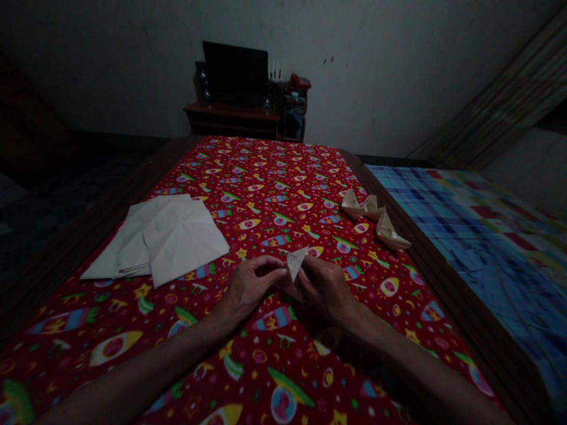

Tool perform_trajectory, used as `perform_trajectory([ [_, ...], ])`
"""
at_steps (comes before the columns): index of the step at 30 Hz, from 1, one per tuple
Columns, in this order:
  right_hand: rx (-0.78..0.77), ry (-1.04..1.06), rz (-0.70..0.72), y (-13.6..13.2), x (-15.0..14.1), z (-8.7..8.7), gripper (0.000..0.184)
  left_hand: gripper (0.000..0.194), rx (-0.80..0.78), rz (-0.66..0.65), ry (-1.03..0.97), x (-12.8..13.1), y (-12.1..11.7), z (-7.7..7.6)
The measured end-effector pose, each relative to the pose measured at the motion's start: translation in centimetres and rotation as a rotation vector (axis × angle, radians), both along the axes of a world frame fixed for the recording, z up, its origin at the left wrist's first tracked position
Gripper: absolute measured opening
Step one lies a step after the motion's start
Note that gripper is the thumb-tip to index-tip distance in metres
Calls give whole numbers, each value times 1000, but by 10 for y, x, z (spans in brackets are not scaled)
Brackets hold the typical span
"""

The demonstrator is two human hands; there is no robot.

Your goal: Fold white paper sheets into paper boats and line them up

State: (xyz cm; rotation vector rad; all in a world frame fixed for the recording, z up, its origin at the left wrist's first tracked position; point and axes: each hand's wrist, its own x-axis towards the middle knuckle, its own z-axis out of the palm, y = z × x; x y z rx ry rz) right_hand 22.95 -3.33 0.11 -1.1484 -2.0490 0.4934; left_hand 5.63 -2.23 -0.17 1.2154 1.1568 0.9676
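The left hand point(253, 282) is pinching the left edge of the paper point(295, 263) between thumb and fingers; the right hand point(328, 285) is gripping its right side, fingers curling. The paper is pointing up between both, over the cloth point(261, 354). Sheets point(188, 239) are lying leftward, folded shapes point(391, 232) rightward.

no legible text, only tiny, illegible print on the small folded paper point(295, 265)
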Motion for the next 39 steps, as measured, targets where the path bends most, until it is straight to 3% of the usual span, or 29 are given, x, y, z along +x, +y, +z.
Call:
perform_trajectory([
  [3, -106, 66, -19, 0, -2, 2, 16, 19, 17, -11, 10, -1, 0, -2],
  [6, -354, 271, -37, 4, -6, 3, 19, 19, 24, -23, 2, -1, 0, -2],
  [10, -715, 625, 64, 8, -10, 3, 27, 18, 70, -79, 4, -2, 0, -2],
  [12, -810, 707, 106, 8, -11, 3, 30, 18, 89, -96, 3, -2, 0, -3],
  [30, -785, 687, 113, 10, -10, -3, 25, 24, 97, -328, -24, -7, 9, -7],
  [39, -818, 712, 111, 8, -11, -2, 28, 18, 144, -359, -1, -8, 9, -7],
])
